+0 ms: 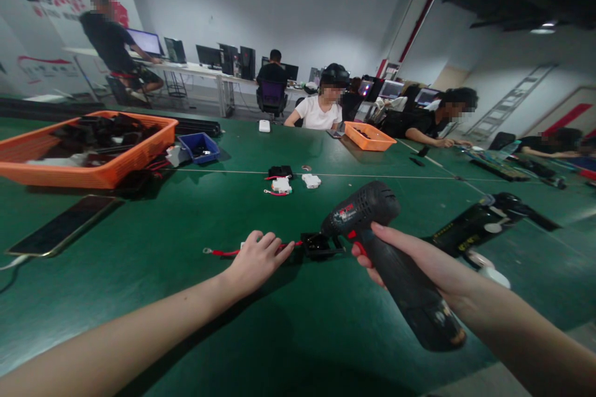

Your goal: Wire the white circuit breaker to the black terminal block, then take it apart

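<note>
Black part, open and frame-like, lies on the table in front of the person, between the two hands. Drill is angled down, nose at the part; the tilt likely lets the tip reach inside. Right hand wraps the handle, closed firmly, index finger around the red trigger. Left hand is palm down, fingers loosely bent over red cable, probably to steady cable and part; can't tell if it pinches.

Materials: part dark, looks like hard plastic; cable glossy, ring terminal on its free end; drill matte black, scuffed, rounded. Beyond: white blocky pieces, smooth, small. Left: blue bin, orange basket with slotted wall, flat glossy phone. Table top smooth green, with some glare.
</note>
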`<act>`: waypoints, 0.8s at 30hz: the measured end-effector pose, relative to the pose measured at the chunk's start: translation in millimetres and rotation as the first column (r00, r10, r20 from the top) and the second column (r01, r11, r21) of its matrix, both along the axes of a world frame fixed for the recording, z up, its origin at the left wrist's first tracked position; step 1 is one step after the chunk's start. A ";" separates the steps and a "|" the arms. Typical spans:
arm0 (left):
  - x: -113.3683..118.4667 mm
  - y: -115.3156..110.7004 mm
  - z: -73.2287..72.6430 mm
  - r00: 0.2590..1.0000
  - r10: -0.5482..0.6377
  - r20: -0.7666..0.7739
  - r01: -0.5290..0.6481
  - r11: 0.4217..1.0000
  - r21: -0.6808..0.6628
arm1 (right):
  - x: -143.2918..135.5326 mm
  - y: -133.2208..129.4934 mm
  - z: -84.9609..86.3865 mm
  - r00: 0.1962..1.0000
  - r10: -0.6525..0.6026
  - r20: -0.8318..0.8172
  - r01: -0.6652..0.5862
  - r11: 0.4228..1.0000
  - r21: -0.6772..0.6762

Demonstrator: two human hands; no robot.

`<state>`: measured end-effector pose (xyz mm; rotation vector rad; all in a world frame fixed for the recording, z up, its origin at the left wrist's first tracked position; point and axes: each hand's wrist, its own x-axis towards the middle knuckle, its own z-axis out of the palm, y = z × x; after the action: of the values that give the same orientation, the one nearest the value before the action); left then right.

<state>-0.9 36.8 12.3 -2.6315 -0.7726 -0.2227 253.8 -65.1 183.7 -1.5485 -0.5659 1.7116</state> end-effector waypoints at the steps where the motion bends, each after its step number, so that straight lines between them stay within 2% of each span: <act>1: 0.0 -0.1 0.1 1.000 0.001 0.000 -0.001 1.000 -0.001 | 0.1 0.3 -0.1 1.000 0.004 0.002 -0.004 1.000 0.002; 8: -0.1 -0.3 0.2 1.000 -0.004 0.005 0.004 1.000 0.006 | -0.8 0.8 0.7 0.998 0.052 0.036 -0.053 0.998 0.037; 24: 0.2 0.2 -0.4 1.000 -0.004 0.001 0.004 1.000 -0.008 | 0.1 0.1 -1.6 0.998 0.036 0.047 -0.038 0.998 0.043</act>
<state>-0.7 37.0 11.9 -2.6408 -0.7698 -0.2223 253.9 -65.0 182.2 -1.5584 -0.6552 1.6832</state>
